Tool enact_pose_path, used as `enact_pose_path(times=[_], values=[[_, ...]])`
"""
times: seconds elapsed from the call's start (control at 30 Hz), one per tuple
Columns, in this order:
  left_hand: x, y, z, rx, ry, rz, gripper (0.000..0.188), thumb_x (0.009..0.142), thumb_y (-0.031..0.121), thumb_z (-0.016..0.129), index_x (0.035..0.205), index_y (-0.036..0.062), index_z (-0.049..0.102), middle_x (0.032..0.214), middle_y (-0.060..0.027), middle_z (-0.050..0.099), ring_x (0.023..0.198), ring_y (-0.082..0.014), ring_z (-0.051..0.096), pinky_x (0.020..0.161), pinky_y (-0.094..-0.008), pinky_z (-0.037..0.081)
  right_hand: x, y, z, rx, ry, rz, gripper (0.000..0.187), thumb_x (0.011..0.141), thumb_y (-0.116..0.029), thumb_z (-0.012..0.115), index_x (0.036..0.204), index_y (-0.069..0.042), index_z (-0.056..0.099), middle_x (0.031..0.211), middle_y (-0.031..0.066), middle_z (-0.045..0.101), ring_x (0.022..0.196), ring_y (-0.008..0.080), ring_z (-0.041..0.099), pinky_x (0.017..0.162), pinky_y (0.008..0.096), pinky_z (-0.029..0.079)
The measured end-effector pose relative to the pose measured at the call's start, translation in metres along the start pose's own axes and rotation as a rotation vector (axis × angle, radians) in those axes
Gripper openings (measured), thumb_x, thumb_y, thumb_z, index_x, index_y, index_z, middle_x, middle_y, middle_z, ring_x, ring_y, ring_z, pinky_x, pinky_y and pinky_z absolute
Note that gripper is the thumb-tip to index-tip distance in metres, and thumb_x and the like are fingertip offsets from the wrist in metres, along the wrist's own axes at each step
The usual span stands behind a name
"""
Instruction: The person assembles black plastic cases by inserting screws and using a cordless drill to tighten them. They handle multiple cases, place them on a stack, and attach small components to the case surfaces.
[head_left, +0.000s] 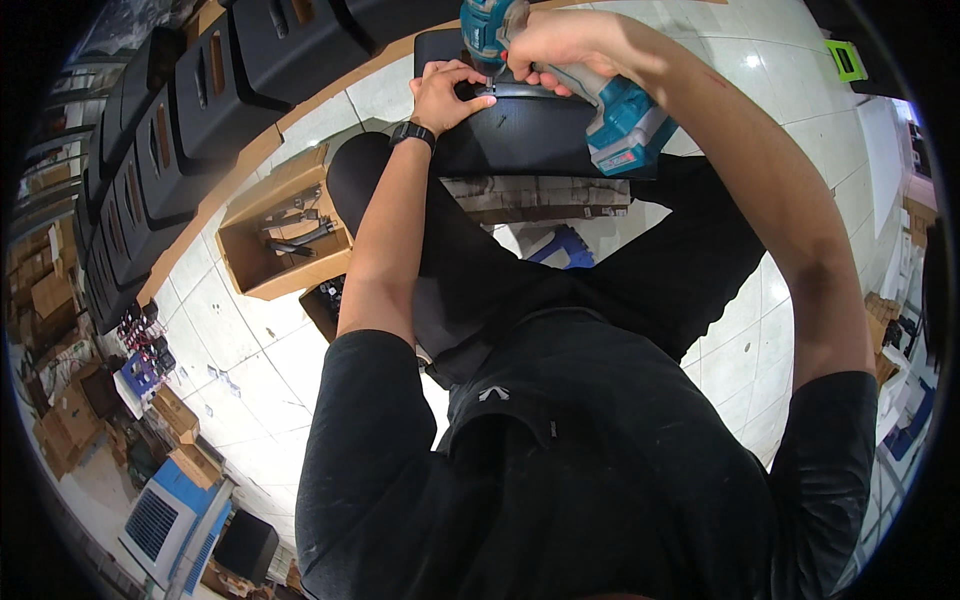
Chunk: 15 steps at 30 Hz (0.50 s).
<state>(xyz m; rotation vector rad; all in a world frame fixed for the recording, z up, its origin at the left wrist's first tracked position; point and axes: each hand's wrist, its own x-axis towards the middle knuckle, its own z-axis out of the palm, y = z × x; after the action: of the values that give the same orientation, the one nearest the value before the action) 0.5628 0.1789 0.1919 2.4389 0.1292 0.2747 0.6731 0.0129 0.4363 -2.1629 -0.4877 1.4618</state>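
My right hand (565,48) is wrapped round the handle of a teal cordless drill (622,125), whose head points down at a black case (560,140) in front of my knees. Along the top of the case runs a narrow dark strip, perhaps a handle (525,90). My left hand (440,98), with a black watch on its wrist, pinches thumb and forefinger together around the drill's tip at the strip's left end. What sits between those fingertips is too small to make out. A small dark screw-like piece (502,122) lies on the case's surface.
An open cardboard box (245,270) holding black strip-like parts stands beside my left knee, with a smaller dark box (325,300) near it. Several black cases (215,75) line the far left on cardboard. Something blue (570,248) is on the tiled floor between my legs.
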Motion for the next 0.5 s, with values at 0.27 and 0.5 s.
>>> enact_pose_path(times=[0.27, 0.5], values=[[-0.001, -0.001, 0.001, 0.008, 0.006, -0.014, 0.049, 0.069, 0.052, 0.093, 0.101, 0.0168, 0.081, 0.112, 0.0043, 0.071, 0.121, -0.0241, 0.054, 0.102, -0.0452, 0.033, 0.022, 0.01, -0.003, 0.079, -0.082, -0.045, 0.005, 0.084, -0.001, 0.061, 0.079, -0.002, 0.06, 0.061, 0.0102, 0.055, 0.051, 0.0209, 0.054, 0.047, 0.0366, 0.045], [0.0, -0.011, 0.009, 0.016, 0.074, 0.034, 0.047, 0.066, 0.055, 0.092, 0.1, 0.0255, 0.082, 0.108, 0.0109, 0.072, 0.12, -0.0214, 0.054, 0.099, -0.0445, 0.032, 0.023, 0.005, -0.003, -0.002, -0.089, -0.049, 0.003, 0.083, 0.0, 0.06, 0.08, 0.0, 0.06, 0.06, 0.0108, 0.055, 0.05, 0.0219, 0.054, 0.046, 0.0371, 0.044]])
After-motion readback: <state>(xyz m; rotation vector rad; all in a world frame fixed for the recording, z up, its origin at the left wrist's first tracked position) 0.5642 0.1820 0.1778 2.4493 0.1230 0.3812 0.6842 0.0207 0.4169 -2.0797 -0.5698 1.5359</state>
